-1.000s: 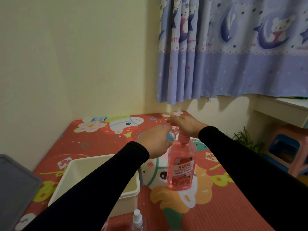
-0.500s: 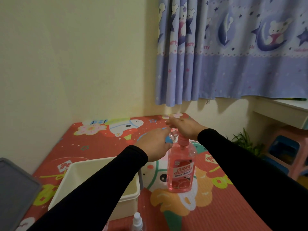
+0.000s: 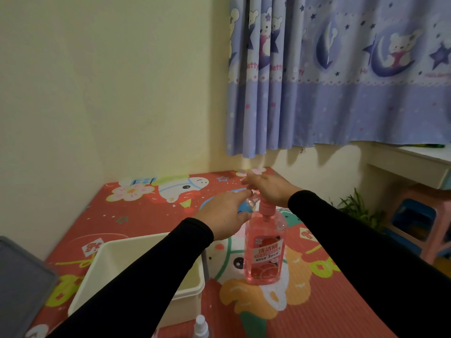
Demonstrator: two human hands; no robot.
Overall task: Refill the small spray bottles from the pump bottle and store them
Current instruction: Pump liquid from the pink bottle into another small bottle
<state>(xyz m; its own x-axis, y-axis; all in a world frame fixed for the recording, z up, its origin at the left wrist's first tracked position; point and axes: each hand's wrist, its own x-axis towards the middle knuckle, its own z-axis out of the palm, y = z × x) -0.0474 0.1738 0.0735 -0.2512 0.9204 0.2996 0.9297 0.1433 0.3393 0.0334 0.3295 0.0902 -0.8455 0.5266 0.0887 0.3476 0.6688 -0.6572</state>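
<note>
Little has moved since the earlier frame: both hands stay at the pump. The white bin (image 3: 156, 269) lies under the left forearm. The pink pump bottle (image 3: 264, 250) stands below the right hand (image 3: 271, 189), which presses its top, fingers fairly straight. The left hand (image 3: 223, 213) grips a small bottle (image 3: 246, 207) beside the spout. Another spray bottle (image 3: 201, 326) stands nearer the person.

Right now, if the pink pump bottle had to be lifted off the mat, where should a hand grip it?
Probably round the pink pump bottle at its label-level body, coming from its right: it stands upright, the right hand covers the pump head, and the left hand crowds its left.
</note>
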